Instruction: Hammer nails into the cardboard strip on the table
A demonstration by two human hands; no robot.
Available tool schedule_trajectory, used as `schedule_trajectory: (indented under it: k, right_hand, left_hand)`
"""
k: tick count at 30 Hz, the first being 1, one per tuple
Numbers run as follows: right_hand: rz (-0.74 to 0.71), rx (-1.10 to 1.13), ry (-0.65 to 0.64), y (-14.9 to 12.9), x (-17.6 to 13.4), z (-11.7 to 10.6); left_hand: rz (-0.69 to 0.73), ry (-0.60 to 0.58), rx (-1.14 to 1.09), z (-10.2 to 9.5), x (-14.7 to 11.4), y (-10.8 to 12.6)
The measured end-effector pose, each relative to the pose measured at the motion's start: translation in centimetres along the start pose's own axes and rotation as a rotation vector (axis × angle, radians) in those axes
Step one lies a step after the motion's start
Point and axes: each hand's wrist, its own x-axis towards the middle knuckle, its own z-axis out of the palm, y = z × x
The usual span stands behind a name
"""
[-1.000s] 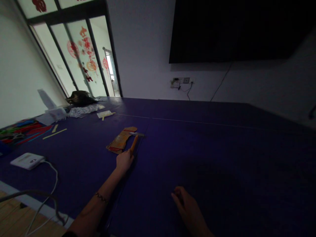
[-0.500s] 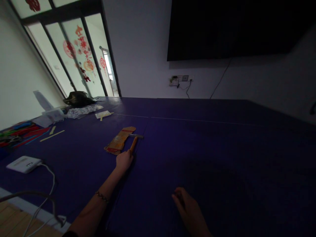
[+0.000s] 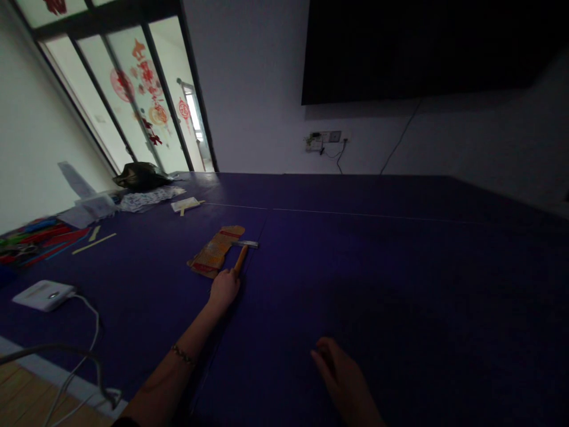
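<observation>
My left hand (image 3: 224, 287) is closed around the wooden handle of a hammer (image 3: 240, 260). Its metal head points away from me and lies at the right edge of a worn piece of brown cardboard (image 3: 216, 252) on the purple tabletop (image 3: 355, 255). Nearer to me and to the right, my right hand (image 3: 335, 367) is held over the table with its fingers loosely curled and a small gap between thumb and forefinger. Nothing shows in it, though its palm is in shadow.
At left lie a white box-shaped device (image 3: 44, 295) with a cable (image 3: 95, 323), pale strips (image 3: 94, 244) and a pile of coloured tools (image 3: 35, 240). Further back are a small white packet (image 3: 185, 204), plastic bags (image 3: 149, 198) and a black bag (image 3: 141, 176). A screen (image 3: 418, 53) hangs on the wall.
The view has tilted very slightly. My left hand keeps its hold on the hammer in the same place, and my right hand has barely shifted.
</observation>
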Motion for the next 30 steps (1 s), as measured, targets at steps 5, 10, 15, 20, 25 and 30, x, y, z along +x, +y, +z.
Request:
schedule_trajectory:
  k: [5, 10, 15, 20, 25, 30]
  right_hand:
    - [-0.008, 0.007, 0.003, 0.1, 0.0, 0.0]
    - [-0.002, -0.008, -0.015, 0.3, 0.2, 0.0]
    - [-0.009, -0.008, -0.011, 0.0, 0.0, 0.0]
    - [-0.045, -0.012, -0.100, -0.9, -0.1, -0.3]
    - [-0.202, -0.066, -0.300, -1.3, -0.3, -0.6]
    - [-0.278, 0.030, -0.447, -1.5, -0.2, -0.7]
  left_hand:
    - [0.027, 0.035, -0.001, 0.5, -0.2, 0.1]
    - [0.035, 0.059, 0.002, 0.8, -0.4, 0.2]
    - [0.026, 0.077, 0.006, 0.8, -0.4, 0.2]
    - [0.043, 0.121, -0.001, -0.1, -0.7, 0.7]
    - [0.511, 0.010, -0.536, -0.3, -5.0, 3.5]
    - [1.056, -0.364, -1.013, 1.1, -10.6, 6.9]
